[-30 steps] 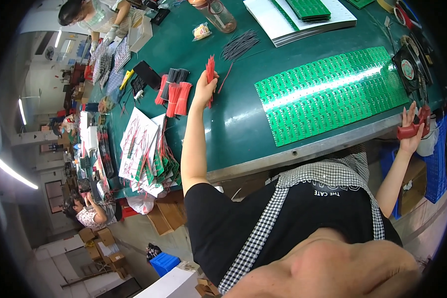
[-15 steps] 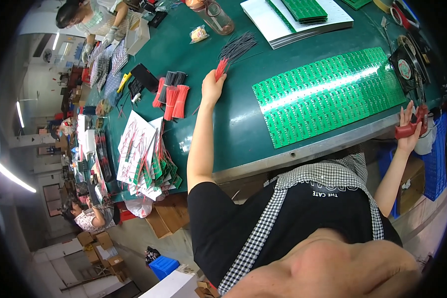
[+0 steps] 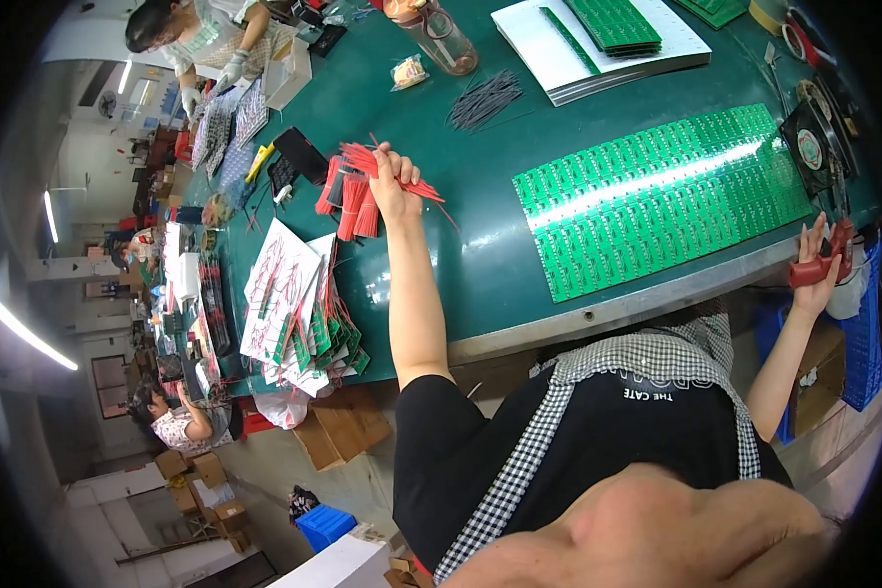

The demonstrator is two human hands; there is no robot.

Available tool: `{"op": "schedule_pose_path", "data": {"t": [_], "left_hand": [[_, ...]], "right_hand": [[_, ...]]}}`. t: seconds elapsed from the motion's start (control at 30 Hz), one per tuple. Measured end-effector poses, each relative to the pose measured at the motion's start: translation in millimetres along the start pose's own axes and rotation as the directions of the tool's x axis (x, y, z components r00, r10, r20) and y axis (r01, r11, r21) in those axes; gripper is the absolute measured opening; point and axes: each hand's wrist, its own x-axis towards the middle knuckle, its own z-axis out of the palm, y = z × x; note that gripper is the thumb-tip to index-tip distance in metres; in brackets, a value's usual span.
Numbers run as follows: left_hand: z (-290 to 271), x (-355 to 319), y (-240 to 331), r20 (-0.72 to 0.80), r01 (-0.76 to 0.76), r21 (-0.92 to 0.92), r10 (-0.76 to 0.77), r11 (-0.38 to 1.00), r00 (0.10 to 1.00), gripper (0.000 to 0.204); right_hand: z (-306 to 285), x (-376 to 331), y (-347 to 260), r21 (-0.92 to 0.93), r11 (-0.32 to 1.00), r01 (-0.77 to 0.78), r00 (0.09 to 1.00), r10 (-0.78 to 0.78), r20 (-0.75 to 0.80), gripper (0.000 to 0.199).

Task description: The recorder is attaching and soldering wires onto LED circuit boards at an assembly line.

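My left hand (image 3: 399, 186) is closed around a loose bunch of thin red wires (image 3: 361, 157), whose ends stick out on both sides. It hovers just beside the tied bundles of red wires (image 3: 360, 218), with a dark bundle among them. A loose pile of dark grey wires (image 3: 485, 100) lies farther off. At the table's right edge, my right hand (image 3: 811, 279) has a red-handled tool (image 3: 808, 272) across it, between thumb and fingers; the fingertips stretch past the handle. The tool's exact kind is unclear. A large green circuit board panel (image 3: 661, 201) lies between the hands.
White sheets with red wires and small green boards (image 3: 284, 294) are piled at the table's left. At the back stand a clear bottle (image 3: 446, 44) and a white stack (image 3: 617, 69) bearing green boards. A black round device (image 3: 806, 147) sits right. A gloved co-worker (image 3: 201, 49) works far left.
My left hand has moved left from the dark wire pile to the red bundles, carrying the red wires, which now lie crosswise in it. My right hand stays beside the table edge. The view has shifted slightly.
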Motion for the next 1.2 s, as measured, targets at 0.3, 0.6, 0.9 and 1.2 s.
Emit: {"op": "schedule_pose_path", "data": {"t": [0.3,0.6,0.9,1.2], "left_hand": [[21,-14,-18,-0.084,-0.157,0.153,0.171,0.976,0.982,0.019],[55,-18,-16,-0.121,-0.336,0.367,0.403,0.867,0.907,0.017],[45,-19,-50,-0.166,-0.293,0.545,0.444,0.785,0.881,0.02],[45,-14,-54,-0.237,-0.249,0.514,0.414,0.821,0.879,0.039]], "right_hand": [[-1,0,-2,-0.018,1.0,-0.001,1.0,0.001,0.0,0.064],[-5,0,-3,0.036,0.999,-0.028,0.999,0.027,0.027,0.064],[-7,0,-4,0.085,0.995,-0.052,0.998,0.048,0.042,0.064],[-6,0,-4,0.032,0.999,-0.041,0.999,0.04,0.029,0.064]]}}
